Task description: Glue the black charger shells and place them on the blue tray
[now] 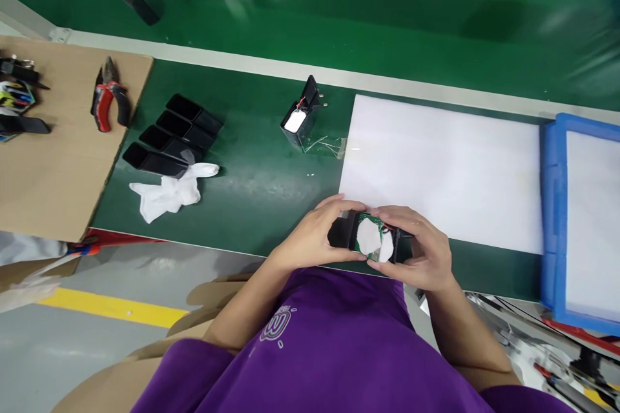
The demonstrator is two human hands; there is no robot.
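Note:
Both hands hold one small black adapter housing [345,232] close to my body at the near edge of the green bench. Its open side faces up, showing a green circuit board [359,242] with a white round pad [371,237] and red wires. My left hand [314,235] grips the housing's left end, fingers curled round it. My right hand [419,245] wraps the right end, thumb pressing near the white pad.
A white foam sheet [445,168] lies just beyond my hands. Another open adapter with plug pins [300,117] stands behind it. Several empty black shells [172,135], a white glove [167,193], red-handled pliers [109,97] on a cardboard sheet [53,161], and a blue tray [552,206] at right.

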